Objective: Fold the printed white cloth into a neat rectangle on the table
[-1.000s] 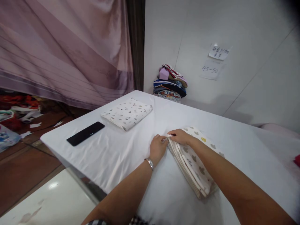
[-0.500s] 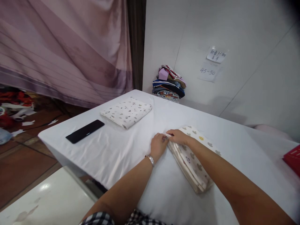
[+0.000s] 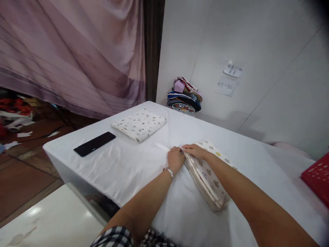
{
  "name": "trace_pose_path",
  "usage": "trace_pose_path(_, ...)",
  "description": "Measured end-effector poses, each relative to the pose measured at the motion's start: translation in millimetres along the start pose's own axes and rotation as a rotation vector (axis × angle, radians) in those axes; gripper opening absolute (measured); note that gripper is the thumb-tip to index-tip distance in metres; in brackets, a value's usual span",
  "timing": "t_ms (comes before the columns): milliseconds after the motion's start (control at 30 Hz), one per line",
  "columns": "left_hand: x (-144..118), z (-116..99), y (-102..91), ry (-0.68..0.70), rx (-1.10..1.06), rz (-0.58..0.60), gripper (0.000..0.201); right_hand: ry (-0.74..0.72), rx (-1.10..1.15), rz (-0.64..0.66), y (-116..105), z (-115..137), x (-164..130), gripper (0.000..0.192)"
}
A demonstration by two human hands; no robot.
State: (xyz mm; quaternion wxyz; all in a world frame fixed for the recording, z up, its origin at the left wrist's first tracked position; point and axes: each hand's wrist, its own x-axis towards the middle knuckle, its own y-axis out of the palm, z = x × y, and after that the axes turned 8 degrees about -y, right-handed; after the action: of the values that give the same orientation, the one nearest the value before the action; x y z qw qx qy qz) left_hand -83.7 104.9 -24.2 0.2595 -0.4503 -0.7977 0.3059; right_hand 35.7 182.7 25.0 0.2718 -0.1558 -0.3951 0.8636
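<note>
A folded white cloth (image 3: 207, 181) with grey mouse-head-like shapes lies in layers on the table, right of centre. My left hand (image 3: 176, 159), with a silvery bracelet at its wrist, is closed around the cloth's far left corner. Just beside it, my right hand (image 3: 195, 151) grips the far edge from above, its fingers pointing left towards the left hand. The fingertips of both hands meet closely at that corner and partly hide it. My right forearm covers some of the cloth's right side.
The white-covered table (image 3: 136, 168) also bears a second folded patterned cloth (image 3: 140, 125) and a black phone (image 3: 95, 144) on the left. A pile of folded fabrics (image 3: 183, 96) stands by the wall behind. A red perforated box (image 3: 317, 178) is at the right edge.
The camera view has shifted slightly, bringing more of the red box into sight. Both hands stay at the same corner of the cloth, with only slight finger movement.
</note>
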Motion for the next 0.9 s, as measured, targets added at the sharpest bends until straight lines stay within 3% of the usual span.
trace_pose_path(100, 0.7, -0.4, -0.1, 0.002, 0.001, 0.010, 0.010, 0.008, -0.040, -0.082, -0.4, -8.1, 0.1, 0.041)
trace_pose_path(200, 0.5, -0.2, -1.4, 0.001, -0.006, 0.025, 0.009, 0.050, -0.237, -0.193, -5.3, -21.0, -2.6, 0.041)
trace_pose_path(333, -0.2, 1.0, -4.4, 0.016, -0.012, 0.038, 0.007, 0.235, -0.493, -0.162, -10.5, -43.5, -9.0, 0.046)
trace_pose_path(500, -1.0, 6.7, -9.0, 0.060, -0.032, 0.028, 0.006, 0.282, -0.497, -0.154, -6.0, -61.5, -11.1, 0.048)
trace_pose_path(767, 2.7, 12.5, -7.7, 0.054, -0.124, 0.054, 0.005, 0.250, -0.439, -0.152, -8.8, -62.0, -11.2, 0.050)
trace_pose_path(900, 2.8, 11.9, -6.5, 0.003, -0.132, 0.086, 0.004, 0.297, -0.483, -0.292, -26.2, -68.8, -18.2, 0.051)
